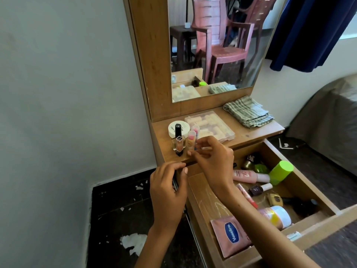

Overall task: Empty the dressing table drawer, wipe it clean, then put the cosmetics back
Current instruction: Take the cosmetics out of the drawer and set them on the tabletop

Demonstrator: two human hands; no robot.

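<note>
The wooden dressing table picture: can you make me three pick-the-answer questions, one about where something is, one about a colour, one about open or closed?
1. Where does the folded grey-striped cloth lie?
A on the tabletop
B in the drawer
C on the floor

2. What colour is the big round-capped plastic bottle in the drawer?
A blue
B bright green
C red

3. How is the wooden drawer?
A shut
B taken out
C pulled open, with cosmetics inside

Answers: 1 A, the cloth sits below the mirror; 2 B, it is lime green; 3 C, bottles and tubes show inside.
</note>
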